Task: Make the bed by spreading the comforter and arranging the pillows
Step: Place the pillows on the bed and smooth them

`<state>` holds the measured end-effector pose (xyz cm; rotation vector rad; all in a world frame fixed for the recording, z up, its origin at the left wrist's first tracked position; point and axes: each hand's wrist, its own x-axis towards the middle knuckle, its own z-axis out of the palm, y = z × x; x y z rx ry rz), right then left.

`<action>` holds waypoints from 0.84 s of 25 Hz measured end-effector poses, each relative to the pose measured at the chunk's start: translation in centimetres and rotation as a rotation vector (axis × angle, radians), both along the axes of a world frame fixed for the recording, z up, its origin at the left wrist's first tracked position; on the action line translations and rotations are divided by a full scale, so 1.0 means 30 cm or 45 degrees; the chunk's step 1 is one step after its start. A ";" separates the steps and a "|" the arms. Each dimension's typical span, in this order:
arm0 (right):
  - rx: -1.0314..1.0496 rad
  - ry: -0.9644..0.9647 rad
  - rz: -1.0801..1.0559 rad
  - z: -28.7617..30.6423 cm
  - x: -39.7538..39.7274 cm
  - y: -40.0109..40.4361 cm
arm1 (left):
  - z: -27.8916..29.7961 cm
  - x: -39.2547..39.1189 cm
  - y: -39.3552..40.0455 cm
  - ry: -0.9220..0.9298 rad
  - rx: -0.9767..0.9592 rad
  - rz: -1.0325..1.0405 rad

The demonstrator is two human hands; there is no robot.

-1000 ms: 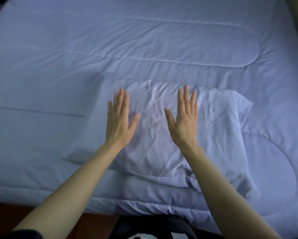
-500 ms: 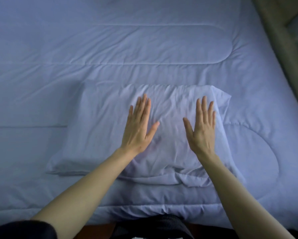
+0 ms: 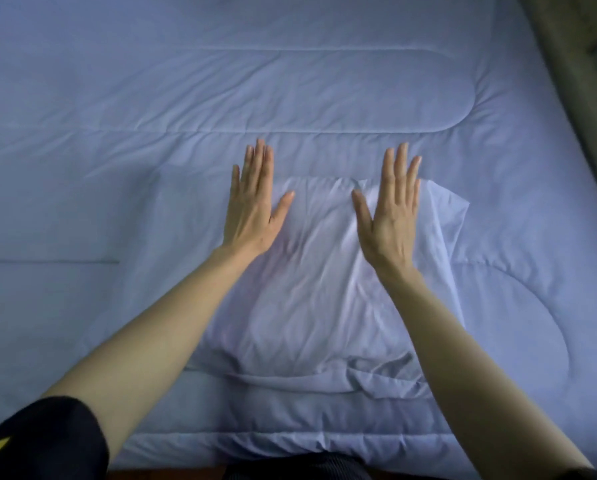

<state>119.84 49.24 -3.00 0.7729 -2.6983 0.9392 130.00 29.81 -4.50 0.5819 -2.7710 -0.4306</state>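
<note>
Pressing flat, straight-fingered left hand (image 3: 252, 209) and right hand (image 3: 392, 216) along the pillow (image 3: 311, 292), you are risking bunching the comforter (image 3: 290, 88) beneath if pushing harder.

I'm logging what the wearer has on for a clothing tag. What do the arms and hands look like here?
Both forearms are bare. The left arm has a dark sleeve pushed up near the elbow, with a small yellow mark at its edge. A sliver of dark fabric shows at the right arm, bottom corner. The left hand and right hand show no gloves, rings or watch.
</note>
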 end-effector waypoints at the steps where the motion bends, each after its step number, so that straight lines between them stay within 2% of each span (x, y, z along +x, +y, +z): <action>1: 0.100 -0.032 0.049 -0.057 0.003 -0.014 | -0.043 0.007 0.000 -0.045 0.003 0.005; 4: 0.656 -0.223 0.270 -0.260 0.021 0.004 | -0.219 0.080 0.013 -0.441 -0.061 -0.067; 5: 0.723 -0.245 0.298 -0.298 0.003 0.009 | -0.259 0.089 -0.001 -0.518 -0.085 -0.073; 11: 0.764 -0.213 0.326 -0.267 -0.225 -0.053 | -0.242 -0.034 -0.188 -0.553 -0.100 -0.041; 16: 0.805 -0.260 0.276 -0.237 -0.335 -0.071 | -0.173 -0.104 -0.363 -0.720 -0.047 0.084; 21: 0.885 -0.278 0.349 -0.231 -0.284 -0.050 | -0.165 -0.098 -0.309 -0.732 -0.054 0.127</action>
